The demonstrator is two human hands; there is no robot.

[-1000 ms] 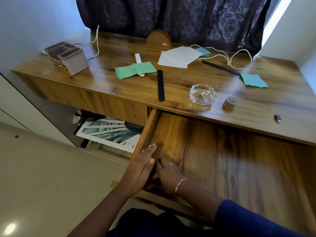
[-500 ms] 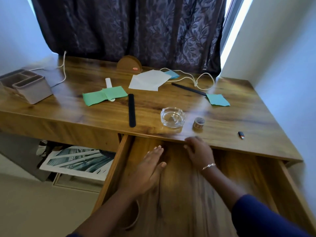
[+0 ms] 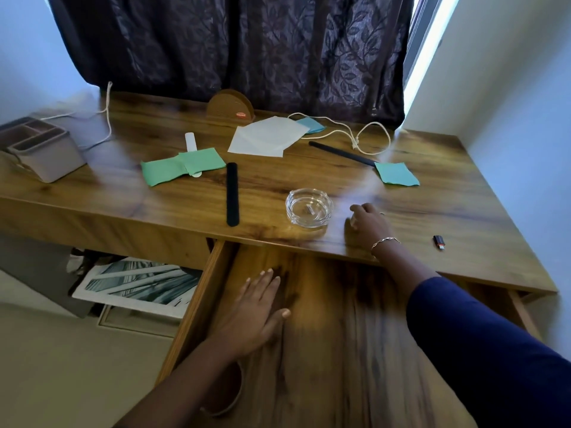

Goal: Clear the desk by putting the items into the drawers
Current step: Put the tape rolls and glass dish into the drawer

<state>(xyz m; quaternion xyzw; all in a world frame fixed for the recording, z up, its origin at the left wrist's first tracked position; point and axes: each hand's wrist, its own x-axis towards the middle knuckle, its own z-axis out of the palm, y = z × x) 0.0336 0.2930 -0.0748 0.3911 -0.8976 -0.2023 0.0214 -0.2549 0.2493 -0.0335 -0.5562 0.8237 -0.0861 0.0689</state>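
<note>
Wooden drawer (image 3: 340, 335): left hand (image 3: 256, 310) flat, empty; right hand (image 3: 370, 223) grip unclear (red label (image 3: 242, 114) unreadable).

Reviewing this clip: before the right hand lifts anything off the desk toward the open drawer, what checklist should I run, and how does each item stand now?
1. Is the drawer open: ok, pulled out, its visible floor bare.
2. Is the left hand free: ok, flat on the drawer floor, holding nothing.
3. Grip of the right hand: cannot tell; its fingers curl down on the desk, hiding whatever lies under them.
4. Clearance from the glass ashtray: ok, close on the right hand's left, not touching.
5. Desk cleared: not ok; green papers, USB stick and more lie on it.
</note>
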